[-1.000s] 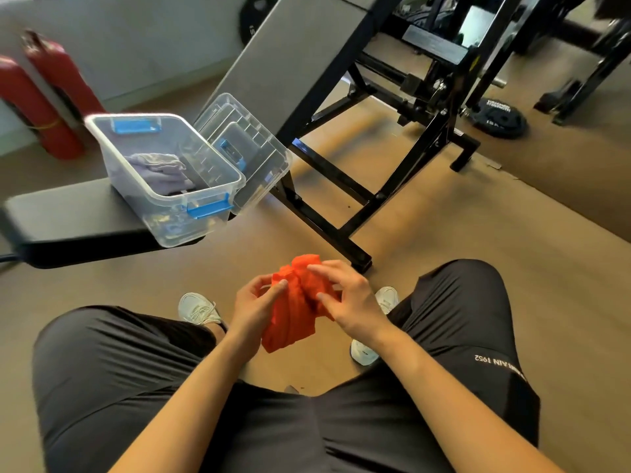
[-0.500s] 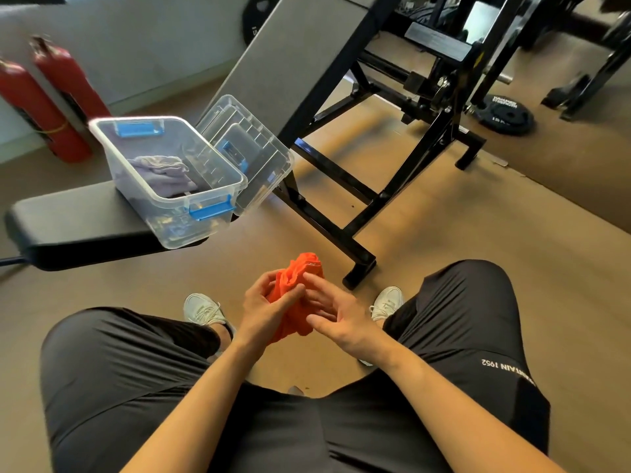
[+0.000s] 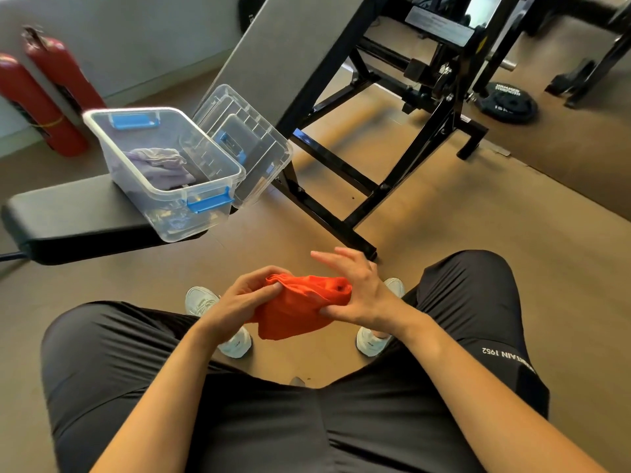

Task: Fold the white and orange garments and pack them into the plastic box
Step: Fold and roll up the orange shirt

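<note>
Orange garment (image 3: 300, 312): bunched into a small wad, held in the air between the knees, above the floor and clear of the lap. Partly folded at best, judging by the loose lower edge hanging down; not packed yet. Left hand (image 3: 239, 298) with a narrow grip, fingers curled and pinching the wad's left upper edge. Right hand (image 3: 362, 291) with thumb pressed to the wad's right side, other fingers spread wide and lifted off the cloth; looks like mid-tuck, not a full hold.

White garment (image 3: 158, 162): already inside the plastic box (image 3: 218, 186), lying crumpled-looking toward the back; looks pale grey-lilac through the clear walls, so hard to say how neatly folded. Counted as packed, as a judgement.

Box open, sitting at the near end of the black padded worktop (image 3: 68, 216), well apart from the hands, up and to the left. Lid (image 3: 252, 138) off, propped just behind and touching the box on its right.

Progress: roughly half done. Left: finish the orange fold, carry over, drop in beside the white one.

Counts: orange garment 1, white garment 1, box 1, lid 1, blue latches visible on the box 2, one more blue clip on the lid. Red extinguishers (image 3: 51, 93) by the wall 2. Weight plate (image 3: 508, 104) on the floor 1. White shoes 2.
</note>
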Action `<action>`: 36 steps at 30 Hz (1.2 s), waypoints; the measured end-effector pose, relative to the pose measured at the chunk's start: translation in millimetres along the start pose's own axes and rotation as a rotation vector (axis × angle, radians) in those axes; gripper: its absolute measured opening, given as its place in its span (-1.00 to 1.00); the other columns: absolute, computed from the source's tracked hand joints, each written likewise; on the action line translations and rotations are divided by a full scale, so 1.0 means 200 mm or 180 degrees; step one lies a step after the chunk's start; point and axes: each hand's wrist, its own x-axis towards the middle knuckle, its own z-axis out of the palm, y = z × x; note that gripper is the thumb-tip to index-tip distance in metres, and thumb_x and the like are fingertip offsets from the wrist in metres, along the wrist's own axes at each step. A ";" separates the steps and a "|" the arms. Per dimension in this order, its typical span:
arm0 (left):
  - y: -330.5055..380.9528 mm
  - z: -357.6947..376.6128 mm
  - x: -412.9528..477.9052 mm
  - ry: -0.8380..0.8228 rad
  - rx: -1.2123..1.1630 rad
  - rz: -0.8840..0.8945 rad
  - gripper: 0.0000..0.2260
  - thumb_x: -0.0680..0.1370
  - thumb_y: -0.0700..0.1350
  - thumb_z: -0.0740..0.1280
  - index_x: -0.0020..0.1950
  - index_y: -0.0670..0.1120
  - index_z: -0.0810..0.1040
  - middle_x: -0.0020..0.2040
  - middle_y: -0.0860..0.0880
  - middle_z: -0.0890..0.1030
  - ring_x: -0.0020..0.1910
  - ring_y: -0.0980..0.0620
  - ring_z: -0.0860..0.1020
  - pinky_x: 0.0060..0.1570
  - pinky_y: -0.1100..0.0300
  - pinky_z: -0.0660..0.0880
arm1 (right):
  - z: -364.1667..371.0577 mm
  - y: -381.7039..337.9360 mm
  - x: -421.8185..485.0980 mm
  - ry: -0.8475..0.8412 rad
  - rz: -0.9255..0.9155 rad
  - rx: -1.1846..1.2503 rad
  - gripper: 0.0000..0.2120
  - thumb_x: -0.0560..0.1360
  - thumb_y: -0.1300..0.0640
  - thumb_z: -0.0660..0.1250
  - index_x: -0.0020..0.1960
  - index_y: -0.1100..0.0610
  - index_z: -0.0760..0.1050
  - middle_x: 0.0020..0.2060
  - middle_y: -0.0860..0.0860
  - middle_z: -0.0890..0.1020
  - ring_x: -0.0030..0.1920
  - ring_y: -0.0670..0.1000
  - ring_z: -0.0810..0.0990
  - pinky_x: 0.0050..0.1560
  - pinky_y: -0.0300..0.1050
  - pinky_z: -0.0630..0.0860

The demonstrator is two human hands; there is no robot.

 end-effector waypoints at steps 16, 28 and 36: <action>-0.11 0.05 0.11 0.1494 0.1220 0.0758 -0.75 0.59 -0.06 0.41 0.26 -0.01 0.59 0.17 0.03 0.65 0.19 0.12 0.58 0.21 0.18 0.46 | 0.08 -0.03 -0.05 -0.0095 0.0249 0.1576 -0.58 0.56 0.09 0.41 0.35 -0.24 0.48 0.22 -0.05 0.55 0.23 0.04 0.55 0.19 0.17 0.61; -0.16 0.25 0.09 0.0638 0.2100 0.1026 -0.09 0.33 0.45 0.42 0.58 0.14 0.21 0.54 0.11 0.33 0.46 0.03 0.36 0.37 -0.09 0.47 | 0.06 -0.03 -0.04 0.0380 0.0620 0.2536 -0.60 0.50 0.03 0.43 0.32 -0.20 0.51 0.28 -0.12 0.59 0.31 0.04 0.56 0.24 0.15 0.60; -0.17 0.23 0.10 0.0719 0.2075 0.1131 -0.16 0.32 0.41 0.46 0.49 0.06 0.36 0.34 0.05 0.55 0.23 0.01 0.57 0.17 -0.06 0.62 | 0.05 -0.02 -0.05 0.0328 0.0635 0.2609 -0.54 0.47 0.04 0.48 0.34 -0.17 0.50 0.21 -0.10 0.62 0.26 0.02 0.58 0.21 0.12 0.62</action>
